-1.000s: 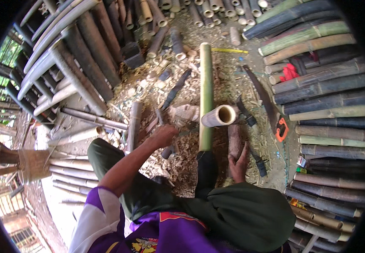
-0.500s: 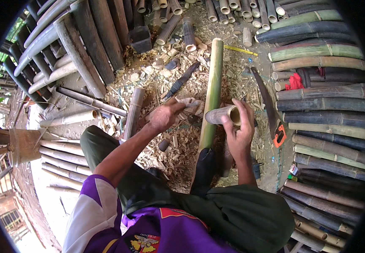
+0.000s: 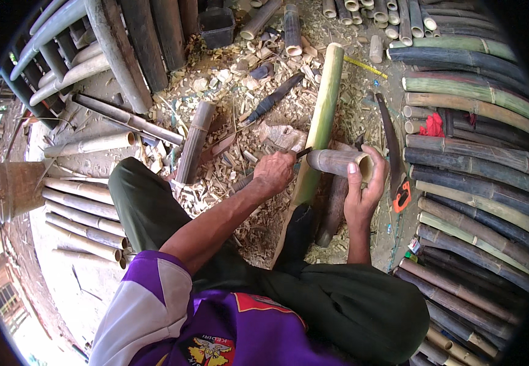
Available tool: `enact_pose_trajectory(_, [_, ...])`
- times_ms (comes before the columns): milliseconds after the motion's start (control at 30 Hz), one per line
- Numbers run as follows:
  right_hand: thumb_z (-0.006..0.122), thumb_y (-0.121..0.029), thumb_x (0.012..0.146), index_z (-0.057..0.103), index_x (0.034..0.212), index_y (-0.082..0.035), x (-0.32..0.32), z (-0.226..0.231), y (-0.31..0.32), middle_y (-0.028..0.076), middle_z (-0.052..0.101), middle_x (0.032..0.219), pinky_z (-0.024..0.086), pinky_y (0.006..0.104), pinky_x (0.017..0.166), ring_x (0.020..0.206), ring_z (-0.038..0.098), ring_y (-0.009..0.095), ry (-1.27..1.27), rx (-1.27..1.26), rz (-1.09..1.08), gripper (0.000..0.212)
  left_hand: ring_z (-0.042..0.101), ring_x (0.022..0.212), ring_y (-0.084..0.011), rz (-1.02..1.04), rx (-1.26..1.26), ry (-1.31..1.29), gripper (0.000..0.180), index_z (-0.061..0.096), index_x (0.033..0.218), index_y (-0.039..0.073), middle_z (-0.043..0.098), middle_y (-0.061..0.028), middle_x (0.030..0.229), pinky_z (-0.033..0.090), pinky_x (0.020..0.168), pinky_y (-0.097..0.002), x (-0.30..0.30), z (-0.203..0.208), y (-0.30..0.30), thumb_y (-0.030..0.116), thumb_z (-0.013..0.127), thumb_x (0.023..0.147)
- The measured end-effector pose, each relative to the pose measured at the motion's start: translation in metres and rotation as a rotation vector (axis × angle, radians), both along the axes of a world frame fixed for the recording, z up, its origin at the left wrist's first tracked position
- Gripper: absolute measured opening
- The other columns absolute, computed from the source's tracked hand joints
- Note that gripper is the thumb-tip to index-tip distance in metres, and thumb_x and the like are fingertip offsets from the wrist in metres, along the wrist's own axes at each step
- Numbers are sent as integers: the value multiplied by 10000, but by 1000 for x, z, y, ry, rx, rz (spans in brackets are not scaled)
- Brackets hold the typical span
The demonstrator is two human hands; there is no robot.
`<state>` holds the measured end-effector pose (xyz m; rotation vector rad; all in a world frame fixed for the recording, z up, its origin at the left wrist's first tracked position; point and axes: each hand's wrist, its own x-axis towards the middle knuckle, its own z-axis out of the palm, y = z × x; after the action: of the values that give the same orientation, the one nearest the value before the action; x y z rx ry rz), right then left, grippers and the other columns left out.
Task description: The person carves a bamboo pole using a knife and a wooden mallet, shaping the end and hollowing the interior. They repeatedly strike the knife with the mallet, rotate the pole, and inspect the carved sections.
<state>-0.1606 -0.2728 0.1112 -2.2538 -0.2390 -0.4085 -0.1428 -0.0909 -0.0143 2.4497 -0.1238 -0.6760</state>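
My left hand (image 3: 275,171) is closed around a knife, whose dark blade (image 3: 304,152) points at the left end of a short bamboo tube (image 3: 337,163). Whether blade and tube touch, I cannot tell. My right hand (image 3: 365,183) grips the tube near its open, hollow right end, thumb on the near side and fingers around the far side. The tube lies across a long green bamboo pole (image 3: 320,122), which slants away from me. At the pole's near end is my dark-covered foot (image 3: 296,235).
Wood chips (image 3: 228,91) litter the ground. A cloth-wrapped machete (image 3: 273,97) and an upright-lying bamboo piece (image 3: 195,143) are left of the pole. A handsaw with an orange handle (image 3: 402,196) lies to the right, beside stacked bamboo poles (image 3: 472,155). A black bin (image 3: 217,27) stands behind.
My left hand has moved right with the knife, bringing its blade to the tube's left end. The right hand still holds the tube. The whole view has shifted slightly.
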Motion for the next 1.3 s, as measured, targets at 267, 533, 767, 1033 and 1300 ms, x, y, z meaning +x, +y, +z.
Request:
enact_pose_trajectory(267, [629, -205, 1010, 564, 1319, -14, -1, 5, 0, 163, 543, 1215, 417, 419, 1039, 1176, 546, 298, 54, 32, -8, 369, 734, 1003, -393, -46, 60, 40, 215, 692, 1069, -2, 729, -246, 1079, 596, 857, -480, 4, 22, -5, 123, 552, 965])
enact_pose_trajectory(533, [629, -217, 1010, 559, 1321, -10, -1, 3, -4, 169, 550, 1227, 417, 426, 1040, 1178, 540, 308, 80, 97, 13, 381, 741, 970, -397, -79, 90, 39, 208, 692, 1068, -4, 736, -245, 1050, 602, 823, -492, -1, 32, -7, 86, 548, 948])
enact_pose_trajectory(767, [631, -227, 1007, 551, 1324, -8, 2, 5, -6, 172, 555, 1237, 416, 433, 1039, 1180, 535, 316, 54, 90, 35, 393, 736, 953, -411, -160, -157, 264, 248, 746, 999, -22, 742, -265, 988, 596, 839, -485, -7, -6, 0, 182, 614, 944])
enact_pose_trajectory(1033, [634, -235, 1009, 533, 1343, 0, 3, 0, -9, 177, 548, 1273, 408, 443, 1051, 1208, 518, 329, 58, 46, 59, 421, 619, 510, -198, 535, -772, 548, 299, 713, 811, -23, 654, -131, 677, 491, 471, -366, -48, -28, -46, 220, 662, 978])
enact_pose_trajectory(1300, [642, -229, 1006, 527, 1355, -7, 3, 4, -10, 180, 548, 1271, 420, 447, 1046, 1205, 530, 331, 51, 23, 49, 429, 565, 535, -119, 1192, -1035, 469, 315, 690, 893, -22, 636, -66, 786, 422, 462, -259, -64, -60, 22, 239, 594, 1042])
